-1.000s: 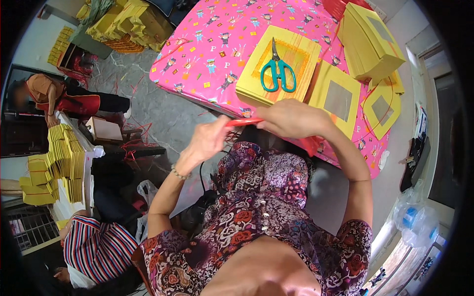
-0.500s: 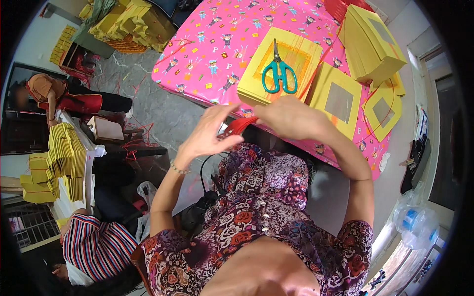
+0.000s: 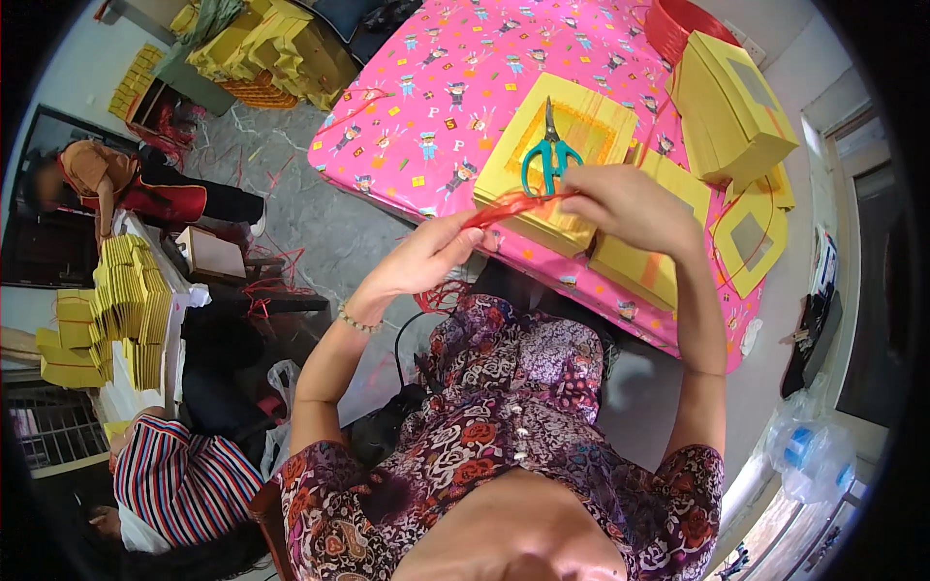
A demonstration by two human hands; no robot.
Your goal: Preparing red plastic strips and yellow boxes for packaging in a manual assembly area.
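Bright, even daylight, soft shadows under the pink tabletop (image 3: 436, 126), strong fisheye bending toward a black circular rim, sharp centre, mild blur at the edges, no glare

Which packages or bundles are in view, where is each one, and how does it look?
Yellow paper stack: on the pink table, flat, square; teal scissors on it.
Yellow bundle: far right of the table, thick block.
Yellow stacks: left, beside other people, piled upright.
Clear bag: lower right, blue inside.
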